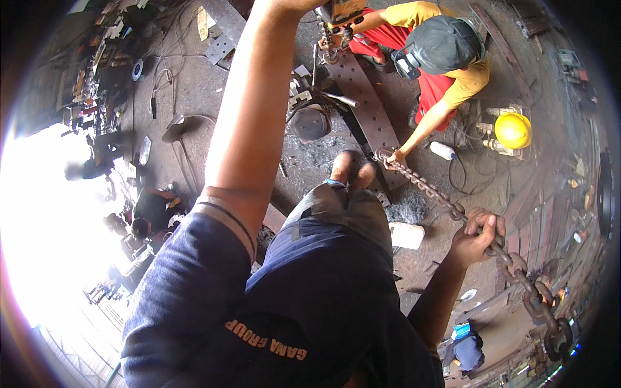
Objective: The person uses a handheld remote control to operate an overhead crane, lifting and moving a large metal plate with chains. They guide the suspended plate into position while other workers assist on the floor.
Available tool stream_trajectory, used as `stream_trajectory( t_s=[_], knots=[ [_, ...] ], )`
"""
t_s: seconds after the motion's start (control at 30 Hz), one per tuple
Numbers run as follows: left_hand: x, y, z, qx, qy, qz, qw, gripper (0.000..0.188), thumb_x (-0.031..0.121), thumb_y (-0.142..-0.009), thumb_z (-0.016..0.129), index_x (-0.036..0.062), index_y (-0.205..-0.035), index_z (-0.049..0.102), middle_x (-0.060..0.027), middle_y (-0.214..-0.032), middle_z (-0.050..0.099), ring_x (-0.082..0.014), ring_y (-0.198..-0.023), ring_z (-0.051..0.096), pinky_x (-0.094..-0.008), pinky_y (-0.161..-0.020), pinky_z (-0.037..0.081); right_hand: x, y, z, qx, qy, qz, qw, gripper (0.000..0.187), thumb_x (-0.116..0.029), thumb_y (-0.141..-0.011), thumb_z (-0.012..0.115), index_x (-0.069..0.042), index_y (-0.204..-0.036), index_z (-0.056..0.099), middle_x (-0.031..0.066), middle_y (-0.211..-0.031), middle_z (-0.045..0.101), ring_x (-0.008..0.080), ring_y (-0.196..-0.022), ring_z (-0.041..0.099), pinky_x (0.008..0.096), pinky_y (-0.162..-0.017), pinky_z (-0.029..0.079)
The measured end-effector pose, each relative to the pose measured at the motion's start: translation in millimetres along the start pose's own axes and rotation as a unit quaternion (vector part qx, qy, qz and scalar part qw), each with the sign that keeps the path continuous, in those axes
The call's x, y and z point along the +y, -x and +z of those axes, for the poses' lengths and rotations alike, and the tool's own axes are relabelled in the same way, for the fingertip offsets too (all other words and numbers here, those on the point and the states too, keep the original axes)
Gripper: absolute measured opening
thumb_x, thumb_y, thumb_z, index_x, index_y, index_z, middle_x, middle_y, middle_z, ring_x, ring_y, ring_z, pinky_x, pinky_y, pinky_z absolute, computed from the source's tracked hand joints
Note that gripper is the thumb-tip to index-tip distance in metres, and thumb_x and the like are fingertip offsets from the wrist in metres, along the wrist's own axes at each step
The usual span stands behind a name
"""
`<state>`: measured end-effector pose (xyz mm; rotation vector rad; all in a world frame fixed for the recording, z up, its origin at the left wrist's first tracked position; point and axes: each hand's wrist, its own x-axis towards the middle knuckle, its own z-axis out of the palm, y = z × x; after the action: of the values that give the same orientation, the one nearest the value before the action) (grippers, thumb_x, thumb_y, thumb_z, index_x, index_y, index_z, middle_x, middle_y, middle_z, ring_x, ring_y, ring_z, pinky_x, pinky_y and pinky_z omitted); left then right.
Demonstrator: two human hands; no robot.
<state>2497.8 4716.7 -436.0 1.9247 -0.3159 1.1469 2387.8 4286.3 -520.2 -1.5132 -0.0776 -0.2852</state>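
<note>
My right hand [479,236] is closed round a heavy rusty chain [427,187], which runs from a perforated steel beam [365,103] up past me to the lower right. At the top edge my left hand [294,4] is cut off by the frame, beside a yellow-and-black block [347,11] with a chain hanging under it; its fingers do not show. A crouching co-worker in a yellow shirt [424,14] and dark cap [446,44] has one hand [394,159] at the chain's end on the beam. The co-worker's other hand [335,41] is by the far shackle [330,57].
On the floor lie a yellow hard hat [513,130], a white bottle [443,150], a white jug [407,235] and a dark cap [310,123]. Cables and metal plates [223,26] are scattered around. Other people [469,352] are farther off. Bright light glares at the left.
</note>
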Motion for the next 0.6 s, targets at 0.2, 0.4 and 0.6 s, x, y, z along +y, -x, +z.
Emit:
stream_trajectory(
  t_s=[0.2,0.4,0.6],
  knots=[
    [8.2,21.4,-8.0,-0.031,0.07,-0.072,0.994,0.054,0.032,-0.071,0.086,0.0036,-0.112,0.066,-0.0055,-0.103,0.067,-0.0151,-0.092,0.066,-0.0325,-0.086,0.053,6.0,-17.0,1.4,0.007,0.036,0.001,0.999,0.029,-0.014,-0.091,0.057,-0.005,-0.067,0.044,0.0018,-0.056,0.038,0.0106,-0.045,0.031,0.0285,-0.047,0.029],
    [5.8,20.4,-5.0,-0.026,0.059,-0.043,0.997,0.05,0.025,-0.072,0.083,0.0018,-0.112,0.065,-0.0039,-0.096,0.068,-0.0134,-0.086,0.065,-0.0286,-0.079,0.053,15.7,-43.7,11.1,0.03,0.055,-0.006,0.998,0.032,-0.019,-0.091,0.056,-0.006,-0.065,0.042,0.0024,-0.056,0.038,0.0123,-0.047,0.033,0.0301,-0.047,0.031],
    [8.6,33.4,-8.0,0.043,0.14,-0.124,0.981,0.06,0.0,-0.075,0.077,0.0025,-0.13,0.053,-0.0062,-0.112,0.063,-0.0146,-0.096,0.063,-0.0305,-0.082,0.054,18.6,-62.6,15.2,0.037,0.048,-0.017,0.998,0.03,-0.019,-0.089,0.056,-0.006,-0.065,0.044,0.0031,-0.054,0.039,0.0129,-0.043,0.033,0.0305,-0.05,0.03]
  ],
)
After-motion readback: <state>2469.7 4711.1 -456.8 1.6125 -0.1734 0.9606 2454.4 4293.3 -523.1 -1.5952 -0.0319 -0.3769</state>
